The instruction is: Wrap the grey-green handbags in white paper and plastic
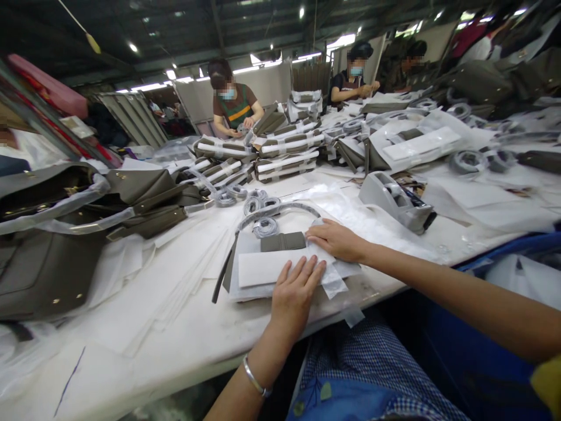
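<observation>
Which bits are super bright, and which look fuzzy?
In the head view, bright lights glare white against the dark roof; in that same view, the yellow patch at lower right looks blurry, while the left hand and right hand look clearer.

On your left you can see big dark bags (44,266). Ahead of you, a person (237,100) wears a green apron (239,118).

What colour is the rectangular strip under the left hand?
The rectangular strip is white, best seen from the head.

No legible lettering; no readable numbers or signs.
</observation>
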The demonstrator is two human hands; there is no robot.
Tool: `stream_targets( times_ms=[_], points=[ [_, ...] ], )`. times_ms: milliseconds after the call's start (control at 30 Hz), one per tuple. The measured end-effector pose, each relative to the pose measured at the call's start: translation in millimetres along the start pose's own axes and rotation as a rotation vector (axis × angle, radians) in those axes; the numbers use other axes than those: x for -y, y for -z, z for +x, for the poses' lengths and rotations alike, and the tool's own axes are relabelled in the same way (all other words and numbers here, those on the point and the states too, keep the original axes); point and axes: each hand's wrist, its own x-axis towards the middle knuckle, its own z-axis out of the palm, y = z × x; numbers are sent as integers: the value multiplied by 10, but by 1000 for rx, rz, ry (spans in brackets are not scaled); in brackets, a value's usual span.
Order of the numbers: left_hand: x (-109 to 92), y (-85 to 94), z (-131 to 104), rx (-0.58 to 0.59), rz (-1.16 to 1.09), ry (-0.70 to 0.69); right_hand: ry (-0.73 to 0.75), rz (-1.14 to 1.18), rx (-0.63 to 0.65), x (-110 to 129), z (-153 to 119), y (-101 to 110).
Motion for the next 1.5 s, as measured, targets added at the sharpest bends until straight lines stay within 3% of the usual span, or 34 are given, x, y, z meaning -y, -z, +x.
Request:
stream_targets(
  times_ms=[100,233,400,733,1000,1167,1300,1500],
  points=[
    [1,0,-8,5,-18,6,134,126,-180,18,-478,66],
    [15,14,-7,0,-38,3,302,7,-238,137,-907,144],
    [18,55,18,21,-76,21,390,-112,-413,259,-858,36],
    [-61,337,119,81,-261,93,478,-122,-485,184,-877,-138],
    [-78,102,112,-74,-117,88,441,-70,-508,179,-893,-191],
    [-76,57,84,-130,-64,41,402,-41,-490,213,-948,-146],
    [-78,50,79,-160,-44,24,426,-108,-409,202,-1194,-150],
    [-66,16,65,-162,-38,5,482,-116,-172,211,-1532,-325]
  ],
)
